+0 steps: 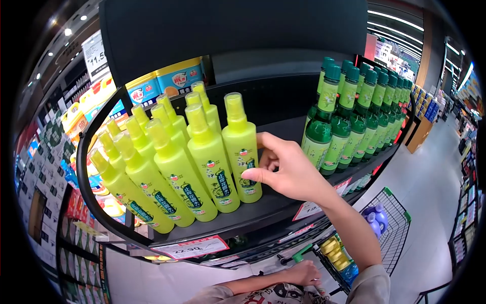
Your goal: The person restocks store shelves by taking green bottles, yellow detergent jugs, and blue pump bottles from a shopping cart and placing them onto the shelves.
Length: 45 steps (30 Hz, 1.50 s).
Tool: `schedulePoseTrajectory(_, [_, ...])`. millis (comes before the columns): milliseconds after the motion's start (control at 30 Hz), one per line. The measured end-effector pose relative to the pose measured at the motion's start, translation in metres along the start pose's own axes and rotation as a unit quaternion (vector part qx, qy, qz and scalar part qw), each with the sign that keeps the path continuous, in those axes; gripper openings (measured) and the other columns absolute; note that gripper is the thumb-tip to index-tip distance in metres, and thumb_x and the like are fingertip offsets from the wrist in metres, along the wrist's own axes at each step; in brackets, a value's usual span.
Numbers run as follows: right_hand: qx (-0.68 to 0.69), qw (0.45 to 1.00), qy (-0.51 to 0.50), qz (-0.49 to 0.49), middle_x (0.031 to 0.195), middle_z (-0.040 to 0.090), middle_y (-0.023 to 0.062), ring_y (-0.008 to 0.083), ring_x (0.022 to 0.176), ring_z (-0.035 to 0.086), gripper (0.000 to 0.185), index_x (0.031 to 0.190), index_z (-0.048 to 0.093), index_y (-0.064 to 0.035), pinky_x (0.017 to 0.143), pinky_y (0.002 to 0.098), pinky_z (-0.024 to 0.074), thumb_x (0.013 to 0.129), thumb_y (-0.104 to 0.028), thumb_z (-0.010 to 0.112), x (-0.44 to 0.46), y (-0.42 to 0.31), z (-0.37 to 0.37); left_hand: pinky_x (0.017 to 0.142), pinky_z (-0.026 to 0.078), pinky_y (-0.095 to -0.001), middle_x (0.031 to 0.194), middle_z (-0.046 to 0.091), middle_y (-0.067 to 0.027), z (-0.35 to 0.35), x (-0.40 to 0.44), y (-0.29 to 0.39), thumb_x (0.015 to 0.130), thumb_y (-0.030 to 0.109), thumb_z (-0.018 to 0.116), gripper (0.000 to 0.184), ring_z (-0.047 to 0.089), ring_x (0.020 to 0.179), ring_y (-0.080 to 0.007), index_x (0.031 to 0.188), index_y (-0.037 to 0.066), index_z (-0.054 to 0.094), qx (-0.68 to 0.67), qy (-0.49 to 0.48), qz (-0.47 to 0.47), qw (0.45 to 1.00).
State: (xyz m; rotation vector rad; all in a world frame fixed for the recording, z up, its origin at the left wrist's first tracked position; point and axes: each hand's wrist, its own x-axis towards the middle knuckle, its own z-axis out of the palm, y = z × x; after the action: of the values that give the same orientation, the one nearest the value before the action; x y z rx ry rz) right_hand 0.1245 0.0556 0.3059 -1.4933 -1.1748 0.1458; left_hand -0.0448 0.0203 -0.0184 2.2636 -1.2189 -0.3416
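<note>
My right hand [286, 167] grips the rightmost yellow-green spray bottle [239, 137]. The thumb presses on its front label and the other fingers curl at its right side, partly hidden. This bottle stands upright on the dark shelf [276, 210], at the end of a group of several matching spray bottles [205, 147] with clear caps. My left hand [304, 273] is low in the view, closed at the handle of a shopping cart [397, 218], beside a green handle end [304, 252]. Its fingertips are mostly hidden.
Several green bottles [336, 137] with dark green caps line the shelf's right side. A black rail [83, 167] curves round the shelf. Price tags [195, 248] hang along the front edge. Purple bottles [375, 220] and yellow packs [334, 253] lie in the cart.
</note>
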Motion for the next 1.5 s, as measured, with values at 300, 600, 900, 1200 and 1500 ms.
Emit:
schedulePoseTrajectory(300, [-0.030,0.999,0.003,0.011,0.112,0.065,0.0197,0.0186,0.067,0.063,0.060,0.133,0.049,0.0017,0.059,0.0296,0.0517,0.083,-0.015,0.077,-0.046,-0.023,-0.042,0.074,0.047,-0.0422,0.075,0.064,-0.0083,-0.002,0.002,0.002,0.093,0.045,0.056,0.039,0.065,0.078,-0.0307,0.076,0.010,0.061,-0.019,0.001,-0.024,1.000])
schedulePoseTrajectory(600, [0.095,0.966,0.136,0.197,0.094,0.072,0.0082,0.0127,0.076,0.067,0.024,0.105,0.067,0.0013,0.069,0.0276,0.0546,0.085,-0.008,0.075,-0.235,0.040,-0.151,0.065,0.053,-0.0474,0.075,0.068,-0.0140,-0.009,0.026,0.003,0.093,0.040,0.055,0.032,0.068,0.073,-0.0355,0.084,0.013,0.070,-0.066,-0.072,-0.186,0.978])
schedulePoseTrajectory(900, [0.044,0.790,0.346,0.504,0.081,0.067,0.0015,0.0084,0.070,0.061,0.016,0.095,0.065,-0.0021,0.061,0.0250,0.0511,0.088,-0.015,0.072,-0.459,0.223,-0.134,0.066,0.053,-0.0495,0.081,0.069,-0.0165,-0.008,0.060,0.006,0.092,0.030,0.057,0.027,0.068,0.077,-0.0365,0.086,0.005,0.066,-0.073,-0.121,-0.187,0.972])
schedulePoseTrajectory(1200, [-0.337,0.669,0.059,0.660,0.113,0.065,0.0195,0.0373,0.103,0.066,0.038,0.113,0.059,-0.0034,0.085,0.0452,0.0556,0.077,-0.012,0.071,-0.560,0.342,-0.040,0.069,0.054,-0.0485,0.081,0.070,-0.0151,-0.010,0.068,0.013,0.094,0.032,0.053,0.029,0.069,0.078,-0.0354,0.093,0.007,0.067,-0.036,-0.200,-0.224,0.953])
schedulePoseTrajectory(1500, [-0.410,0.653,-0.009,0.636,0.105,0.067,0.0155,0.0328,0.090,0.070,0.022,0.108,0.056,-0.0047,0.073,0.0438,0.0575,0.087,-0.010,0.057,-0.580,0.382,-0.029,0.068,0.054,-0.0495,0.080,0.069,-0.0159,-0.013,0.070,0.015,0.094,0.034,0.052,0.030,0.068,0.077,-0.0366,0.092,0.006,0.062,-0.026,-0.213,-0.240,0.947])
